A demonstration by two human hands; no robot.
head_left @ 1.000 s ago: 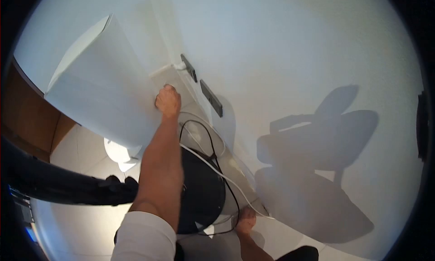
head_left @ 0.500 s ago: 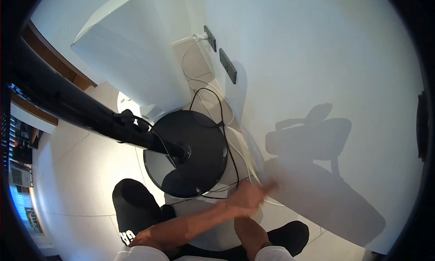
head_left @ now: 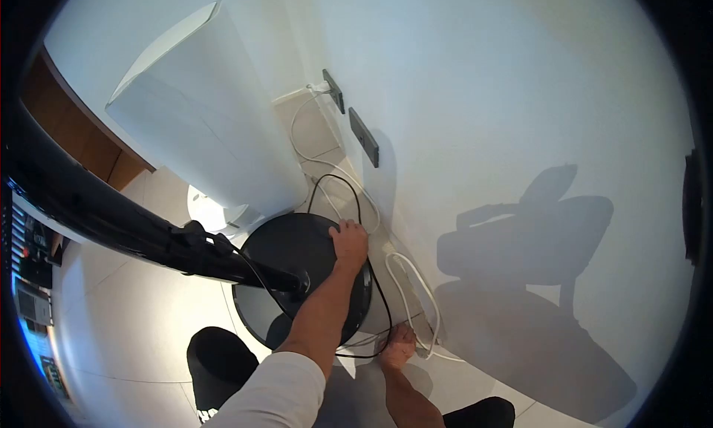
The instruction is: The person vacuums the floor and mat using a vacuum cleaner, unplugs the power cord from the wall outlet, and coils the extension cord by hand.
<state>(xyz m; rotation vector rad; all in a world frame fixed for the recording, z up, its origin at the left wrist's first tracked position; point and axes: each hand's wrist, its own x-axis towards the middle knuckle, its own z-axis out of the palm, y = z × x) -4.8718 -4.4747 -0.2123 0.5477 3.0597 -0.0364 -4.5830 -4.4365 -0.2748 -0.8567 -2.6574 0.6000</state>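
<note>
My left hand [head_left: 349, 242] is over the right rim of the round black base [head_left: 286, 239], its fingers curled down where the black cable [head_left: 334, 177] passes; what they grip is hidden. Low by the wall, my right hand [head_left: 399, 344] is near the floor, beside the black cable and the looped white cable [head_left: 437, 320]. Its fingertips are partly hidden, and no held object can be made out. A thick black pole [head_left: 148, 231] rises from the base toward the left, with a thin cable along it.
A tall white appliance [head_left: 215, 123] stands in the corner. Two dark outlet plates are on the wall, one with a white plug [head_left: 318, 89] and one lower down [head_left: 364, 138]. My black-clad leg [head_left: 221, 365] is at the lower left. Shelves with small items line the far left edge.
My left hand went from beside the white appliance to near my right hand, then back up to the base's rim. The white cable now forms a wider loop along the wall.
</note>
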